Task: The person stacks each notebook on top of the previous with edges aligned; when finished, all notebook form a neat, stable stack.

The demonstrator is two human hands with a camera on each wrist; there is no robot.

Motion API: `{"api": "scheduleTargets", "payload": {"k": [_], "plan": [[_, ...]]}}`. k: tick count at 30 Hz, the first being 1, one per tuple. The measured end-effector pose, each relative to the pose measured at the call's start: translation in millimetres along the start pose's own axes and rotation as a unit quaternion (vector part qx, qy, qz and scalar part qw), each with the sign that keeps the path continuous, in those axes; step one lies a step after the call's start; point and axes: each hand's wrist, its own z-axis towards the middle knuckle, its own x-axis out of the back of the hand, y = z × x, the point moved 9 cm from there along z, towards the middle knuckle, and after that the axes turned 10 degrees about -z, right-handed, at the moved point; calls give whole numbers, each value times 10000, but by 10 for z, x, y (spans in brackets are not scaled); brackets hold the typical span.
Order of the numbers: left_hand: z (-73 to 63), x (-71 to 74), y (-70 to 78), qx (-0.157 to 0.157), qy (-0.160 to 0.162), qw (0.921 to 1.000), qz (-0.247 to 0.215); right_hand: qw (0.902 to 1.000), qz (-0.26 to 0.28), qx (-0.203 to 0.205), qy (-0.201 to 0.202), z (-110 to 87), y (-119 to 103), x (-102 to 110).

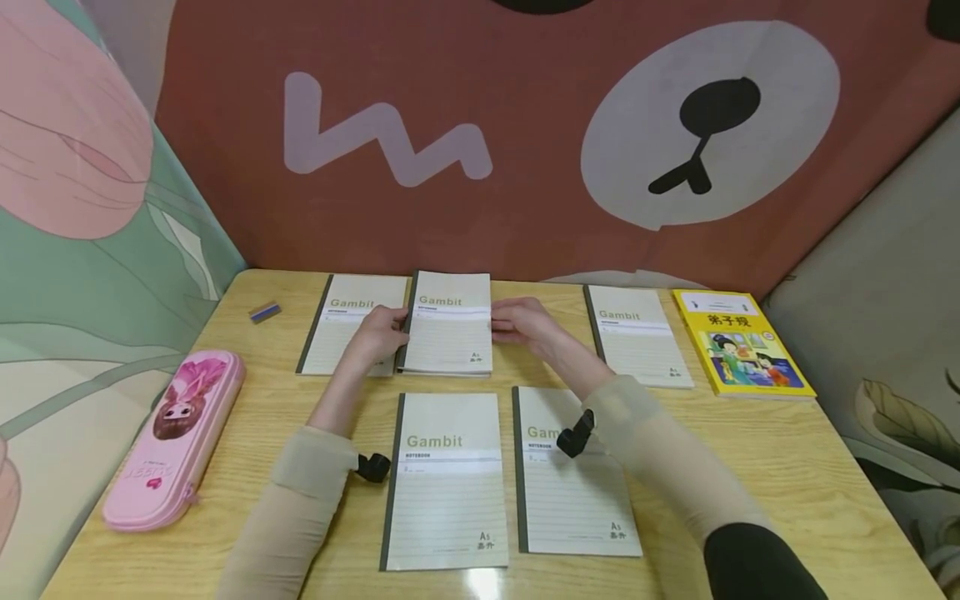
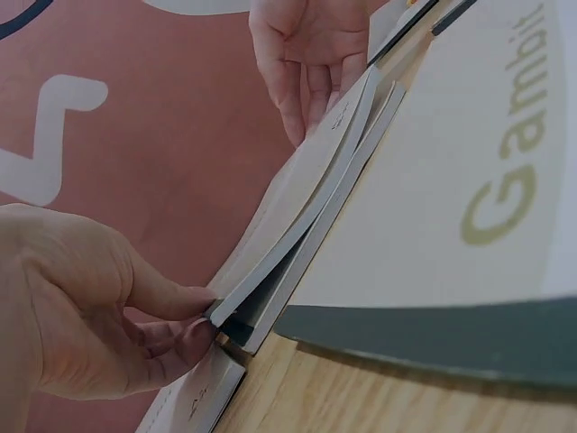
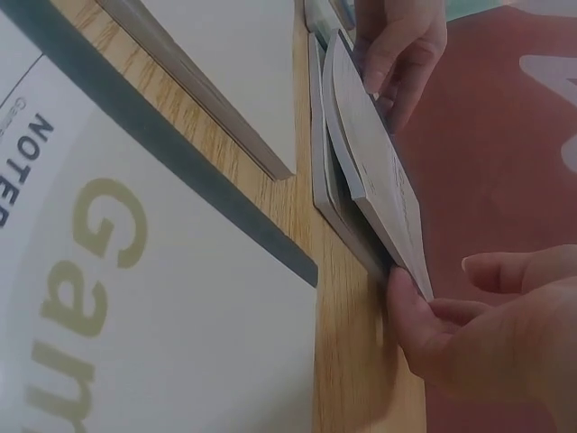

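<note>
A cream notebook with a dark spine lies over another notebook at the back middle. The wrist views show a narrow wedge of space between the two. My left hand pinches the spine edge of the upper notebook between thumb and fingers. At the opposite edge, my right hand touches the notebooks with its fingertips, fingers fairly straight. Part of these fingers is hidden by the notebook in the left wrist view. Another notebook lies just left of the pair, partly behind the left hand.
Two notebooks lie in front, one left and one right, the latter partly under my right forearm. Further right are another notebook and a yellow book. A pink pencil case and small eraser sit left.
</note>
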Motion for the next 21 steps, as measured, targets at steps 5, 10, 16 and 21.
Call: {"api": "scheduleTargets", "payload": {"k": [5, 10, 16, 21], "plan": [[-14, -11, 22, 26, 123, 9997, 224, 10000, 49, -3, -7, -2, 7, -14], [-16, -9, 42, 0, 213, 9989, 409, 10000, 40, 5, 30, -15, 4, -21], [-40, -10, 68, 56, 218, 9987, 461, 9996, -212, 183, 29, -83, -47, -45], [-87, -9, 83, 216, 220, 9988, 387, 9990, -347, 288, -55, -126, -65, -80]]}}
